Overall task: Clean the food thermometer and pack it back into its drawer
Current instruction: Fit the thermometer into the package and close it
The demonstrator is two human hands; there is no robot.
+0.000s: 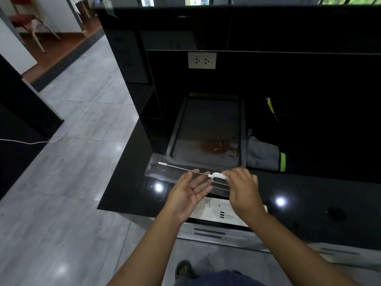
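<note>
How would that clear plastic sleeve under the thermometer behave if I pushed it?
The clear plastic sleeve looks thin and light, so it would probably slide easily on the glossy black counter. Being see-through film, it likely flexes rather than staying stiff.

Your left hand [190, 191] and right hand [243, 189] were bare, forearms unsleeved. You wore dark blue clothing [222, 278] and a dark sandal [183, 269].

We see grey floor tiles [68, 124] filling the left of the frame, a glossy black counter [309, 193] on the right, and a wall socket [202, 60] at upper centre.
</note>
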